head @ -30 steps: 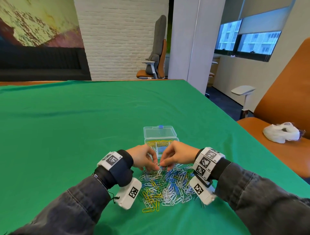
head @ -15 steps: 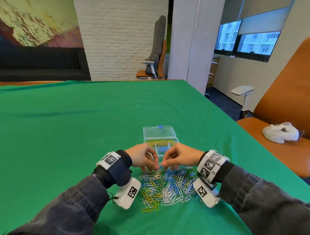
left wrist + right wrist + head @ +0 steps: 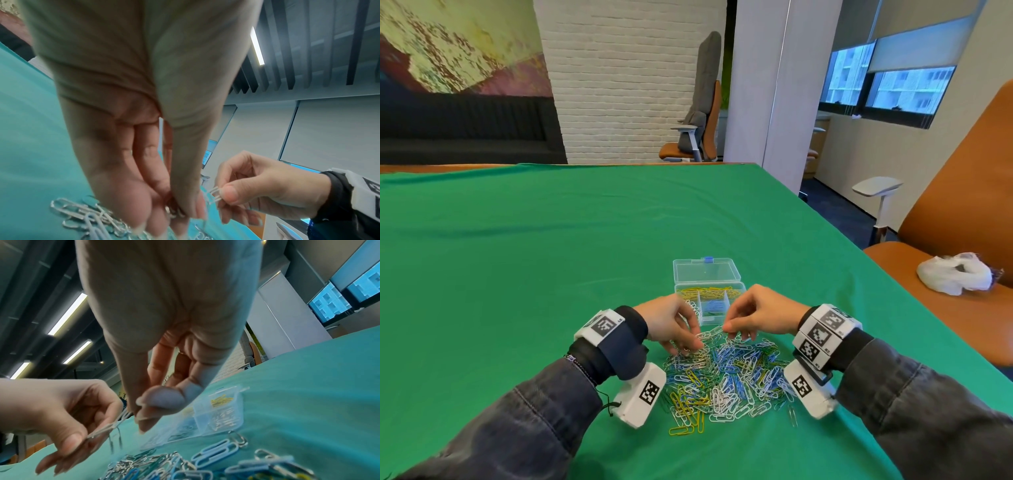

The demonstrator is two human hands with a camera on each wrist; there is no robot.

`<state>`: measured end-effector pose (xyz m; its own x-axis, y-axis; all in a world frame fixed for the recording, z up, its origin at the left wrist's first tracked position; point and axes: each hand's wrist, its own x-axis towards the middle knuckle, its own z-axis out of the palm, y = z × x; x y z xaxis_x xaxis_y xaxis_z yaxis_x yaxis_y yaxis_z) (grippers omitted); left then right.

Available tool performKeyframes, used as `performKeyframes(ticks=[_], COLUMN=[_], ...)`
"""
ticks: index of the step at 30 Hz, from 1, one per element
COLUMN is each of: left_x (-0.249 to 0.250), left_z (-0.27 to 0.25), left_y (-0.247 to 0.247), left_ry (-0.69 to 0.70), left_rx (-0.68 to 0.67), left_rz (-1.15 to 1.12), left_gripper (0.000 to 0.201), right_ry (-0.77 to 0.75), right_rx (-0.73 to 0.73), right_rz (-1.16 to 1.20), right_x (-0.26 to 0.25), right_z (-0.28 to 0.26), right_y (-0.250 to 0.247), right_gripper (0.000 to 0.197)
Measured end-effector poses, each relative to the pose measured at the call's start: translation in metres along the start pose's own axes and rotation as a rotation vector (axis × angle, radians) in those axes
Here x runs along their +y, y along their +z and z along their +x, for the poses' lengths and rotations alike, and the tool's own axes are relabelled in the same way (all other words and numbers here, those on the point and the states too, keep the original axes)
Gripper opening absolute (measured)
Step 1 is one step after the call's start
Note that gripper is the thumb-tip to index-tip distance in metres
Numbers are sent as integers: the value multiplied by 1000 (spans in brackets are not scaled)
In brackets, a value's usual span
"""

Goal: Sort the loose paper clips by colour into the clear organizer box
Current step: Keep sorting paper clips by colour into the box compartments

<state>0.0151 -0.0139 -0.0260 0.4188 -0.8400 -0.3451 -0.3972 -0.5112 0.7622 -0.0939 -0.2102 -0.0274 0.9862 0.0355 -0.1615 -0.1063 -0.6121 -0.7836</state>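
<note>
A pile of loose paper clips (image 3: 726, 377), silver, blue, yellow and green, lies on the green cloth in front of me. Just behind it stands the clear organizer box (image 3: 736, 286) with its lid open. It holds yellow clips (image 3: 709, 292) at the back, blue clips (image 3: 714, 306) in the middle and silver ones (image 3: 693, 306) on the left. My left hand (image 3: 690, 346) pinches silver clips (image 3: 172, 211) over the pile's far left. My right hand (image 3: 732, 330) pinches silver clips (image 3: 213, 194) between thumb and forefinger, close beside the left hand (image 3: 61, 426).
The green cloth (image 3: 517, 274) stretches wide to the left and beyond the box. The table's right edge runs diagonally past my right arm. Beyond it stands an orange chair (image 3: 945, 318) with a white bag (image 3: 955, 274) on its seat.
My hands were fingertip to fingertip over the pile's far edge. They have drawn apart, the right hand rising to the right, each keeping silver clips.
</note>
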Motion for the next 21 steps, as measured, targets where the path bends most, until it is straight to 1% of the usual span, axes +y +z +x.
performKeyframes(ticks=[7, 11, 16, 21], left_x=[-2, -5, -6, -5], left_z=[-2, -3, -3, -7], left_y=[-7, -11, -11, -15], left_ry=[-21, -42, -105, -170], left_rx=[45, 87, 68, 59], left_rz=[19, 21, 62, 88], left_gripper=[11, 10, 13, 15], right_ry=[34, 36, 12, 24], right_rx=[56, 59, 94, 139], right_rz=[-25, -21, -8, -56], right_x=[6, 6, -2, -19], right_z=[-2, -3, 1, 20], right_y=[-10, -13, -13, -9], right_gripper=[10, 12, 11, 16])
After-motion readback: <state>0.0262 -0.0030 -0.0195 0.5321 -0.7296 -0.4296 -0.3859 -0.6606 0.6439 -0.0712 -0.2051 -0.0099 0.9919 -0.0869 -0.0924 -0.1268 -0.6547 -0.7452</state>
